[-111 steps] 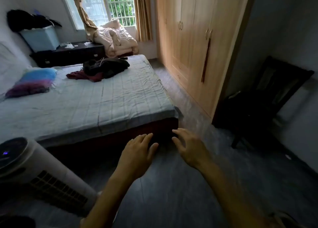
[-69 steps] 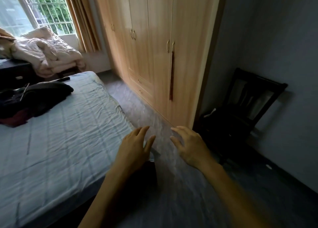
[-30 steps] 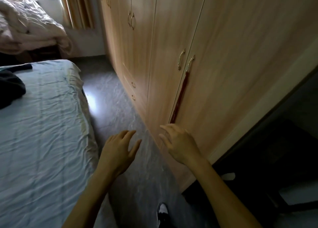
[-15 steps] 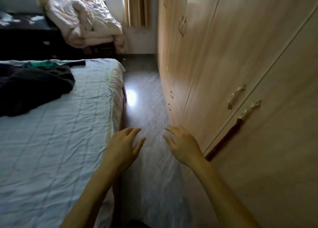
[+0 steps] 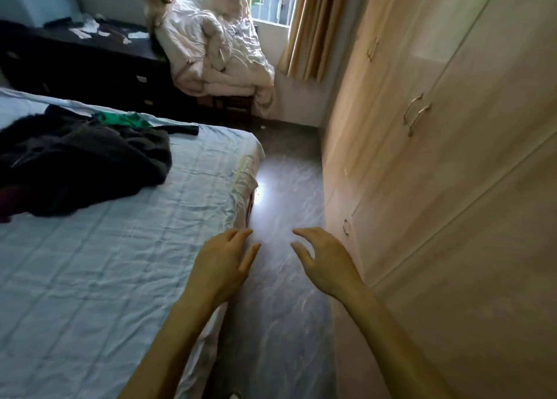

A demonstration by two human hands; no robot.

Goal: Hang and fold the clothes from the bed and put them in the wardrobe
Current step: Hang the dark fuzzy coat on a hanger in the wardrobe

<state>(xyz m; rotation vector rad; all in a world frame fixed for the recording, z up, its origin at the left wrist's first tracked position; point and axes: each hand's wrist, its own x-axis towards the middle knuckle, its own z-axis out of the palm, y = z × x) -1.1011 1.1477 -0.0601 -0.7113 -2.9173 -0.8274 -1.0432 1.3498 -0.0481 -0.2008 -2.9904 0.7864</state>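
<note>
Both hands are empty, fingers loosely spread: the left hand (image 5: 223,263) above the edge of the pale blue-sheeted bed (image 5: 90,278), the right hand (image 5: 325,263) beside the closed light wooden wardrobe (image 5: 437,187). A heap of dark clothes (image 5: 78,160) lies on the bed's far left side.

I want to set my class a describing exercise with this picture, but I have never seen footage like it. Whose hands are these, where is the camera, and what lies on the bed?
The camera sits on a person's head, looking forward and down, so you see their own arms. The left hand and right hand are bare, open and hold nothing. They hover between the bed and the closed wardrobe. On the bed lies a pile of dark clothes with a green garment behind it.
</note>
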